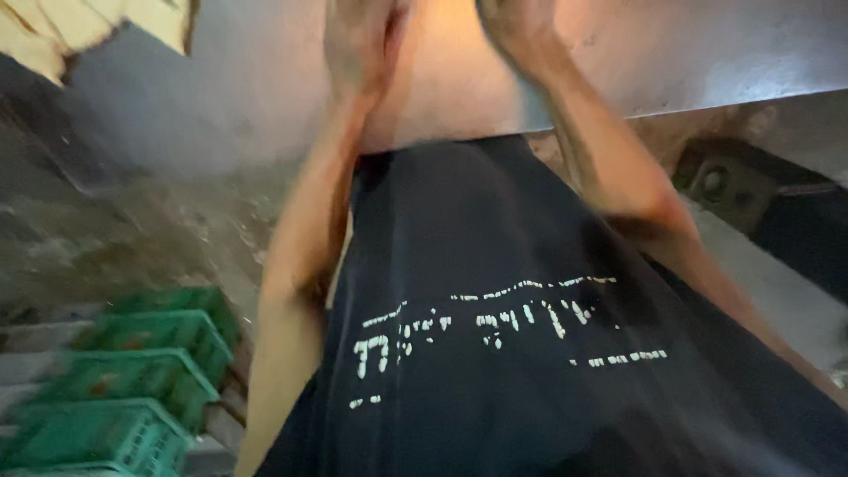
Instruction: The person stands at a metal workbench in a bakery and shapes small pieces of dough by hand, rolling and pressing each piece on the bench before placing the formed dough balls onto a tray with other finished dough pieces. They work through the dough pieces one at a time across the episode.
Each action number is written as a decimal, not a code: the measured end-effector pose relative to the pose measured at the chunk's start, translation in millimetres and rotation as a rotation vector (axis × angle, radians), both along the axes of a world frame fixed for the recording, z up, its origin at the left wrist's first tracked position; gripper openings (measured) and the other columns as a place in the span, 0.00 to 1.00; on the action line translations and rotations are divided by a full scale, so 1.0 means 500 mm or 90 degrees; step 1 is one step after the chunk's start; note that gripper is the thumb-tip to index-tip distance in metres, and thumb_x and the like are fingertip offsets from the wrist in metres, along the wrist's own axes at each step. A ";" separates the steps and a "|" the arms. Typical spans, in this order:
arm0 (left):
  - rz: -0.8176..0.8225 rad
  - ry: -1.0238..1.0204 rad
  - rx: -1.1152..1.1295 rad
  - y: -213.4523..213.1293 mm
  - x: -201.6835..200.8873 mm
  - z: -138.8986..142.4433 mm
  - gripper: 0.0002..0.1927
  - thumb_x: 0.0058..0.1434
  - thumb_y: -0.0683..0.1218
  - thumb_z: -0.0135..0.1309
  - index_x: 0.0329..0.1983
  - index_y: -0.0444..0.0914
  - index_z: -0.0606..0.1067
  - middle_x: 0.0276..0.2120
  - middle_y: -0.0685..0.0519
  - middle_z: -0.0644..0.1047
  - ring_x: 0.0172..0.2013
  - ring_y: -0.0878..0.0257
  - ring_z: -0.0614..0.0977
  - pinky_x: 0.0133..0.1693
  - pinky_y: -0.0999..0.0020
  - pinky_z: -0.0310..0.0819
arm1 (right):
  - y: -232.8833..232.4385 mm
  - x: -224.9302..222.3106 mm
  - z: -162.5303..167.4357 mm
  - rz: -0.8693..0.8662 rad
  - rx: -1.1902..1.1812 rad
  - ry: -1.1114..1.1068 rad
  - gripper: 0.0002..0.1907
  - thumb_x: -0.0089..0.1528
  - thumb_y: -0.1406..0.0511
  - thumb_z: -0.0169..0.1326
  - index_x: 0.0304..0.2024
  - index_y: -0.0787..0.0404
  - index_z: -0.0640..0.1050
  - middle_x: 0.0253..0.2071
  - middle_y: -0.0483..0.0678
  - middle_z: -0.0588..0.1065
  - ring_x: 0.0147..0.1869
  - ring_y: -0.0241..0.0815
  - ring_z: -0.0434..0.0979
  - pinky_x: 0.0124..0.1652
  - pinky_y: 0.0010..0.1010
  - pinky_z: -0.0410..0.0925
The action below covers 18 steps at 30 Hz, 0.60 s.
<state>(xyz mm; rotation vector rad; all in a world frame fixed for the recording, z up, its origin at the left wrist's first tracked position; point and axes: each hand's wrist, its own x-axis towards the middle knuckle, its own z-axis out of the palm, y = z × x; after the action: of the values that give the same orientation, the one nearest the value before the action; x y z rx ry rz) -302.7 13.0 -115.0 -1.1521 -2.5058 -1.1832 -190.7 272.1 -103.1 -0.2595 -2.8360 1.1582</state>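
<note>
Grip unclear: both hands are blurring out at frame top, fingers cut off, can't tell spread or pinching. L hand [358, 44] and R hand [517, 31] are hovering over a grey metal sheet [707, 53], contact unclear. Dark shirt [495, 309] is filling centre; green crates [124, 389] are sitting lower left.

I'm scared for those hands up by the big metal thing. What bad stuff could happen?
The left hand and right hand are pressed close to the grey metal sheet, whose lower edge might scrape or cut them. The picture is blurred, so quick moves could mean a slip. The green crates stacked low beside the person might trip a backward step.
</note>
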 end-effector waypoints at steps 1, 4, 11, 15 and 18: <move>-0.024 -0.018 0.000 -0.027 0.023 0.002 0.16 0.65 0.38 0.61 0.56 0.38 0.80 0.46 0.49 0.82 0.44 0.51 0.79 0.48 0.56 0.73 | -0.019 -0.006 0.008 -0.007 0.000 0.012 0.07 0.73 0.64 0.61 0.45 0.63 0.81 0.38 0.58 0.77 0.41 0.61 0.77 0.40 0.51 0.68; -0.072 -0.012 -0.049 -0.142 0.048 0.034 0.15 0.63 0.39 0.63 0.53 0.35 0.78 0.47 0.46 0.80 0.47 0.48 0.79 0.53 0.51 0.71 | -0.038 0.020 0.049 0.112 0.073 0.138 0.05 0.68 0.68 0.60 0.46 0.63 0.81 0.47 0.54 0.77 0.55 0.57 0.74 0.59 0.52 0.65; -0.042 0.000 -0.249 -0.282 0.052 0.201 0.11 0.65 0.37 0.61 0.50 0.35 0.76 0.47 0.44 0.78 0.47 0.44 0.78 0.52 0.51 0.72 | -0.013 0.133 0.095 0.240 0.194 0.041 0.20 0.59 0.68 0.57 0.55 0.63 0.79 0.58 0.55 0.74 0.65 0.56 0.70 0.65 0.42 0.64; -0.014 -0.090 -0.304 -0.282 0.042 0.208 0.10 0.60 0.36 0.60 0.45 0.37 0.78 0.45 0.46 0.79 0.46 0.46 0.79 0.50 0.55 0.74 | -0.025 0.101 0.130 0.266 0.260 -0.021 0.25 0.57 0.71 0.54 0.58 0.61 0.79 0.63 0.53 0.73 0.67 0.55 0.70 0.64 0.39 0.64; 0.013 -0.185 -0.246 -0.212 -0.018 0.220 0.05 0.61 0.37 0.61 0.40 0.35 0.78 0.39 0.45 0.79 0.42 0.47 0.79 0.45 0.55 0.75 | -0.007 0.048 0.174 0.234 -0.014 -0.086 0.15 0.60 0.68 0.56 0.50 0.61 0.79 0.56 0.52 0.76 0.66 0.55 0.74 0.66 0.43 0.65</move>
<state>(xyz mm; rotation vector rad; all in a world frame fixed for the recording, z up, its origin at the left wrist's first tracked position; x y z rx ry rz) -311.8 -93.1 -5.0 -1.0909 -3.0610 -0.9445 -166.5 268.7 -16.0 0.2019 -3.0790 1.2752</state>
